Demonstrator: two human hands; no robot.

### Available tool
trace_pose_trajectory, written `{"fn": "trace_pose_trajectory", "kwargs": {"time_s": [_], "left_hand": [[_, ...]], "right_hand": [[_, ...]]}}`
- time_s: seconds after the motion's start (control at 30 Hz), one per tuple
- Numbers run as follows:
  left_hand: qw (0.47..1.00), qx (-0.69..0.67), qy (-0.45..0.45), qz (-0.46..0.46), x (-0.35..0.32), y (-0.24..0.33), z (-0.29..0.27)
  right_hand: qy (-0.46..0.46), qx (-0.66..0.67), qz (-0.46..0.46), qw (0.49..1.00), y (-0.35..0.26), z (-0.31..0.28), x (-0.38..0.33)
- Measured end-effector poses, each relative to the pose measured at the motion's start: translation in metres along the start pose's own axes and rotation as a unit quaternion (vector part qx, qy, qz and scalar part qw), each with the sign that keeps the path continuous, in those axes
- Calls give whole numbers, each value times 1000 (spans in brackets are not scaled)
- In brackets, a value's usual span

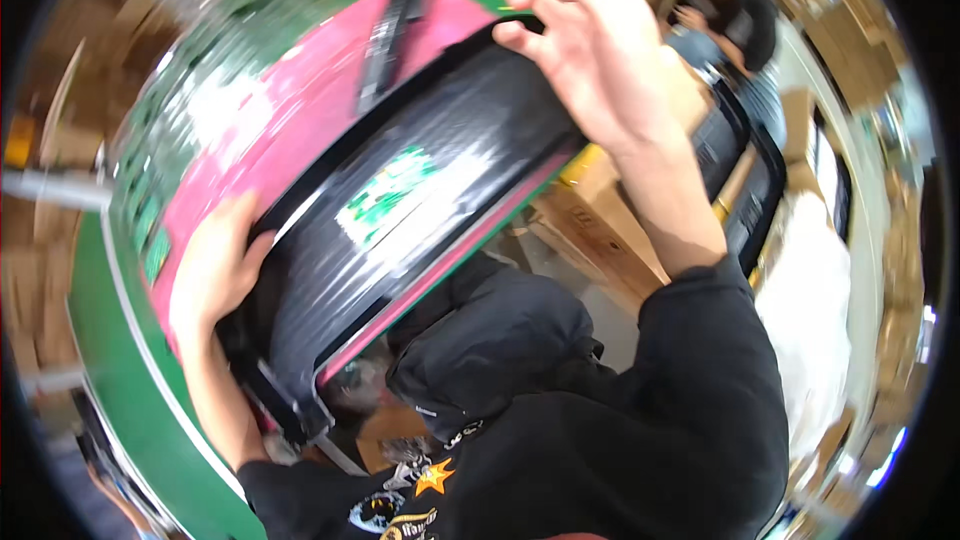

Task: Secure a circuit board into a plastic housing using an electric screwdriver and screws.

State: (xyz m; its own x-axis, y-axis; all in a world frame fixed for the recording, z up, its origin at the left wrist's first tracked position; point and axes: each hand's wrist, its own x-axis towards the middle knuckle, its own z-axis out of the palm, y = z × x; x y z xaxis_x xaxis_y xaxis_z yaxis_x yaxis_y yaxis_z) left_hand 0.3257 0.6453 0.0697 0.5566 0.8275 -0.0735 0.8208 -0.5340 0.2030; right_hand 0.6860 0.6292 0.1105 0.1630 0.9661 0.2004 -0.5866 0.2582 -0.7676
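So there's this long, glossy black plastic panel with a raised rim and rounded corners lying at a slant on a bright pink flat sheet, which is on the green-topped table, right in front of the person. It's super shiny, with pale streaks of glare across the face, and there's a green and white rectangular label around the middle. The bare left hand is at the panel's near left end, thumb out from the fingers; most of those fingers are blurred or tucked away, so I honestly can't tell if it's gripping or just resting there. The bare right hand is up at the far right end, loosely spread with the fingers a bit curled, and I can't make out whether a fingertip touches the rim. Its top gets cut off by the upper edge of the view. The label's print is a total smear, the panel's underside is hidden, and the narrow black bar on the pink sheet is too blurry to identify. Crumpled clear plastic wrap beyond that is mostly glare, ngl.
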Motion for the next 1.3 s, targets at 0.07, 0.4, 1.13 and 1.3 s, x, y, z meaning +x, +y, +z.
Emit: {"fn": "trace_pose_trajectory", "kwargs": {"time_s": [0.07,0.4,1.13,1.3], "left_hand": [[998,-58,-15,-3,-3,7,-13],[954,-157,250,54,-96,24,-40],[402,-555,647,-334,-340,-82,-3],[264,-548,717,-339,-389,-204,45]], "right_hand": [[31,-51,-97,994,-11,-23,-3],[239,-509,-282,777,-50,-351,47],[198,-790,291,502,-2,-509,-82],[281,-798,91,525,-51,-525,-88]]}}
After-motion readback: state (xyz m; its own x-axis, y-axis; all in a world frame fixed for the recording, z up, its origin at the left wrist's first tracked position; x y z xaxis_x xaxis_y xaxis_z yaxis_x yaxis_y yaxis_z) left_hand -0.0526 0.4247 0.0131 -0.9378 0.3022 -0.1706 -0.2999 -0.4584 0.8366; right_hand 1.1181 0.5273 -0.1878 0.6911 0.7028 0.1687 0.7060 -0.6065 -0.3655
